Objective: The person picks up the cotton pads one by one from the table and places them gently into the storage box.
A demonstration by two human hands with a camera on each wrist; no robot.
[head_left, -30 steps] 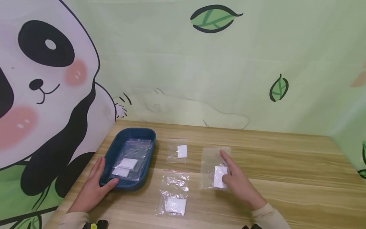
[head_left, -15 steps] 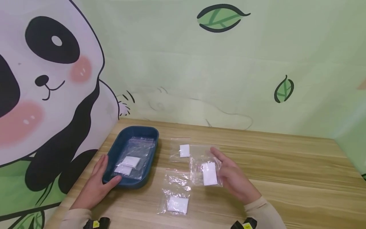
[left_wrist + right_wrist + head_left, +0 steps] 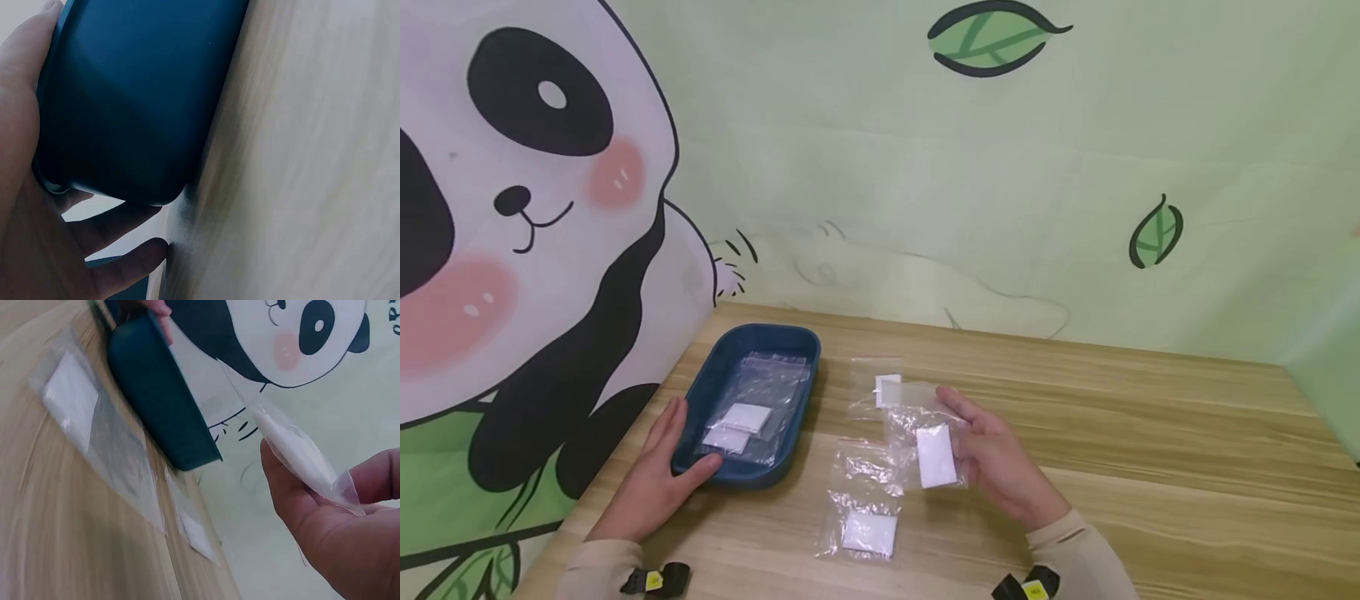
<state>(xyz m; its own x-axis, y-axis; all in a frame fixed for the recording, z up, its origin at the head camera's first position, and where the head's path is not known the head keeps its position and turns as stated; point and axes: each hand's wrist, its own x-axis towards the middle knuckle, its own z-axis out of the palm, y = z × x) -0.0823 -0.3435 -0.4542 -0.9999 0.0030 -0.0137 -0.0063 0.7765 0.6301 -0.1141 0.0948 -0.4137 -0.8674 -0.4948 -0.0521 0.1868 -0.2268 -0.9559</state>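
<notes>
My right hand [image 3: 1003,467] pinches a clear zip bag [image 3: 936,456] with a white folded piece inside, along its right edge. In the right wrist view this bag [image 3: 300,453] is up off the table between thumb and fingers. At the left, my left hand [image 3: 651,483] holds the near-left corner of a dark blue tray [image 3: 752,479]. Its thumb lies over the near rim and its fingers run along the left side; the left wrist view shows them round the tray [image 3: 137,106]. Similar bags with white pieces [image 3: 747,417] lie overlapping inside the tray.
Two more clear bags lie on the wooden table [image 3: 1112,417]: a larger one in front [image 3: 868,533] and a small one behind [image 3: 865,387], partly overlapped by the held bag in the head view. A printed panda backdrop [image 3: 850,167] stands behind the table.
My right hand has picked the bag up from the table and carried it left, toward the tray. The left hand stays at the tray's corner.
</notes>
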